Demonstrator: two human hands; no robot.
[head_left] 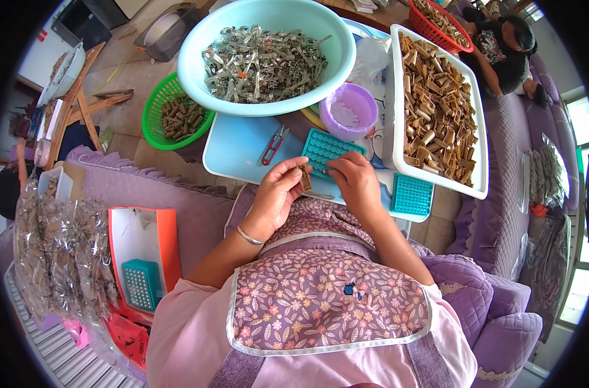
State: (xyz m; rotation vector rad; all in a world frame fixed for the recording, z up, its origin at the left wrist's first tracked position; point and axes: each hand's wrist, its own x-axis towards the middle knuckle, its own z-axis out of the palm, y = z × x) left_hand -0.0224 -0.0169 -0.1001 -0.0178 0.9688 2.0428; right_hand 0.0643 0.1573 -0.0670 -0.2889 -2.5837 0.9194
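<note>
My left hand (pixel 273 199) is closed round a small gold-brown curved piece (pixel 305 178), held upright between thumb and fingers. Just to its right, the fingers of my right hand (pixel 358 184) are pinched together at the near edge of a teal tray with round cells (pixel 327 150). Whatever sits in that pinch is too small to make out. Red-handled thread snips (pixel 270 154) lie on the light blue tabletop (pixel 233 139) left of the tray. Behind it stands a lilac bowl (pixel 333 123) with small white pieces inside. Another teal tray (pixel 412 195) lies right of my right hand.
A large pale blue basin (pixel 189 64) holds clear wrapped pieces. On the right, a white tray (pixel 398 97) is heaped with brown pieces (pixel 436 110). Green (pixel 153 107) and red baskets (pixel 459 40) hold more. Another person (pixel 501 55) sits far right. Left are an orange box (pixel 168 249) and filled clear bags (pixel 61 252).
</note>
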